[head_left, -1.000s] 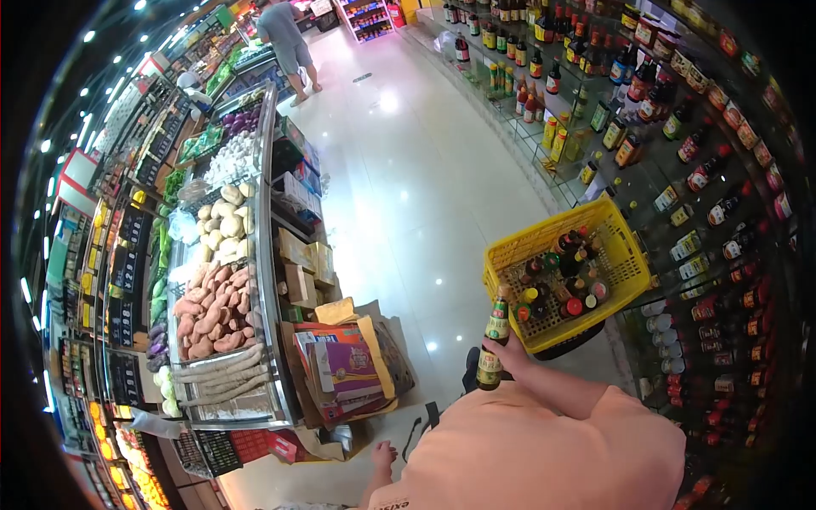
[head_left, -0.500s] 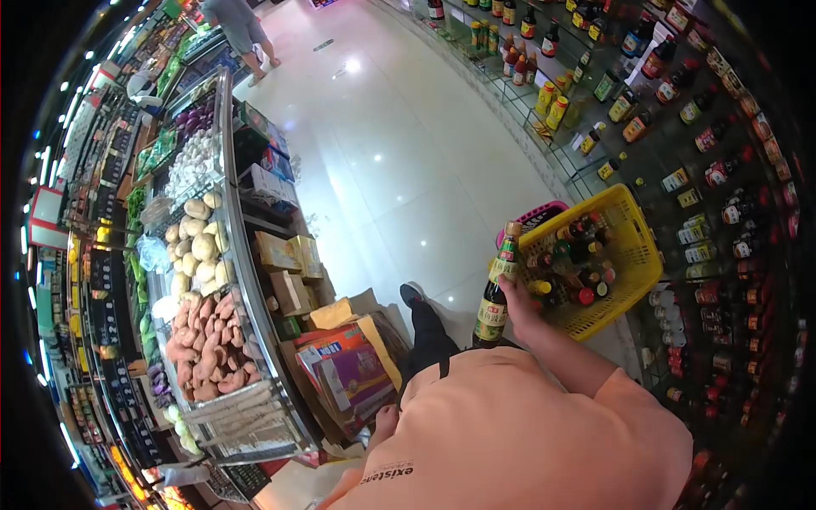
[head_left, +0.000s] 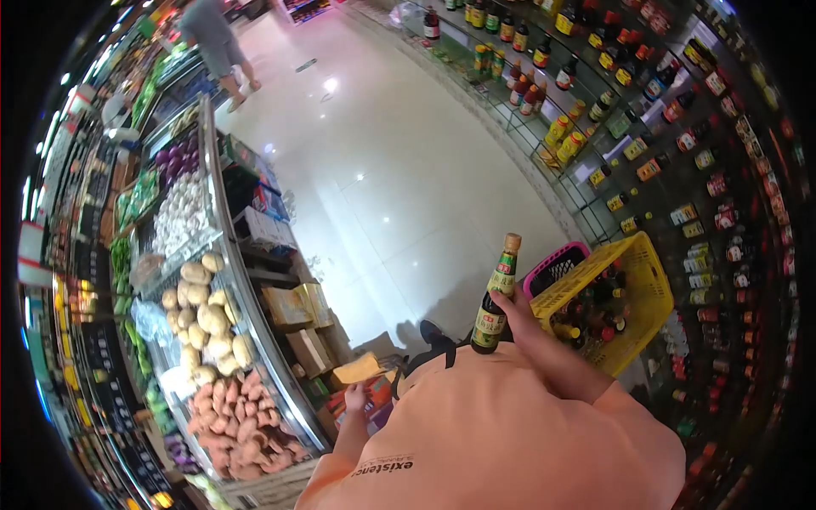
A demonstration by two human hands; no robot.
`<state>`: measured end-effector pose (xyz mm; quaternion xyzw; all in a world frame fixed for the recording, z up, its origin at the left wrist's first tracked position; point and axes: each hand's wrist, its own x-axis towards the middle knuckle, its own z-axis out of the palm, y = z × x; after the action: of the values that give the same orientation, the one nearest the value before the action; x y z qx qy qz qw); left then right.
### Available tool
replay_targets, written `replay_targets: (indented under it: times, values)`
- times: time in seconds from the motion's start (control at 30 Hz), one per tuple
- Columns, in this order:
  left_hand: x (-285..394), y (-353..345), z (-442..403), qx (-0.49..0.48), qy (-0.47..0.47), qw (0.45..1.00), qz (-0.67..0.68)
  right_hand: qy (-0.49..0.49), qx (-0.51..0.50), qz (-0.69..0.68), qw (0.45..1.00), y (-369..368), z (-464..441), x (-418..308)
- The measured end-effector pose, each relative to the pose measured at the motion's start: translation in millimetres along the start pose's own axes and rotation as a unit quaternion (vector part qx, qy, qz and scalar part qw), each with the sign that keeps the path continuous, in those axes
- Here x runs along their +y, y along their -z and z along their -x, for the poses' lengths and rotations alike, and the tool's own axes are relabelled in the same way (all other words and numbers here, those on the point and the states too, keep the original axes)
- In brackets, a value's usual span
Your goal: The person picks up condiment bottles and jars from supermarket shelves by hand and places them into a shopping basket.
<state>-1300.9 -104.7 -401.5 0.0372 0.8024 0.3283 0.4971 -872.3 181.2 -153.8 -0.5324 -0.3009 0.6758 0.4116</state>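
Observation:
My right hand [head_left: 515,313] is wrapped round a dark glass bottle [head_left: 488,325] with a green and cream label and a gold-brown cap, held upright in front of my shirt. Just right of it is a yellow basket [head_left: 653,285] with several dark bottles inside, some with red or yellow caps. A pink-rimmed basket [head_left: 544,265] shows behind its left edge. My left hand [head_left: 355,398] hangs low beside the vegetable stand, near a piece of yellow cardboard [head_left: 357,369]; its fingers are too small to read, and no held object shows.
A metal-edged stand [head_left: 255,327] on the left bears potatoes [head_left: 212,319], sweet potatoes [head_left: 242,425], garlic and onions. Boxes [head_left: 310,350] sit at its foot. Shelves of sauce bottles [head_left: 565,146] line the right. A person [head_left: 212,42] stands far up the tiled aisle [head_left: 382,170].
The view has moved along the aisle, and the baskets now appear farther right. The pink-rimmed basket has come into view. My left hand has swung forward, while the bottle stays in my right hand.

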Motion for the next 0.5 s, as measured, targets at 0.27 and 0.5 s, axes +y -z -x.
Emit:
replay_targets:
  times: [0.27, 0.5]
  values:
    - [165, -65, -89, -0.033, -0.013, 0.992, -0.122, 0.034, 0.078, -0.016, 0.996, 11, -72, -41]
    - [330, -221, -104, -0.155, -0.109, 0.968, -0.164, 0.051, 0.117, -0.003, 0.992, 74, -164, -74]
